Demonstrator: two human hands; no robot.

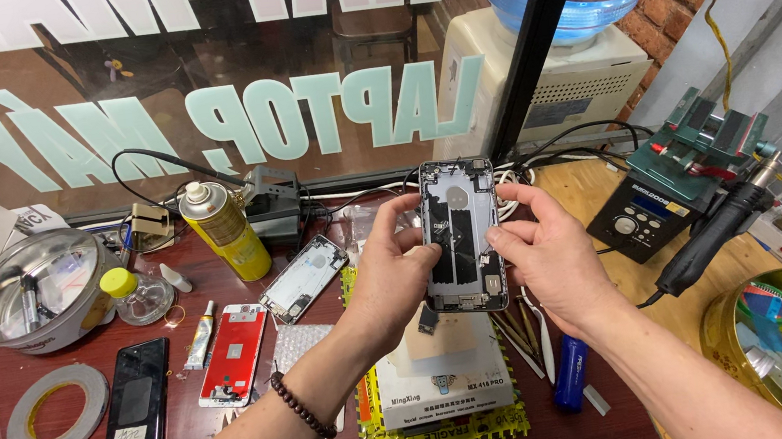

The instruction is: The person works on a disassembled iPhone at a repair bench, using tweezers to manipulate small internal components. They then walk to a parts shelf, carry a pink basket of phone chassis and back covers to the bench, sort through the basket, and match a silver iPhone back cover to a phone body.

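Observation:
Both my hands hold an opened phone housing (458, 205) upright above the workbench, its inner side with black parts and metal frame facing me. My left hand (391, 270) grips its left edge, thumb pressed on the dark middle part. My right hand (547, 253) grips the right edge, thumb and forefinger on the rim. A beaded bracelet (301, 405) circles my left wrist.
Below lie a white box on a yellow mat (442, 379), a red phone screen (234, 352), a black phone (137, 399), another open housing (303, 277), a tape roll (56, 410), a yellow spray can (223, 229), a metal bowl (31, 291), and a hot-air handle (716, 229) at the right.

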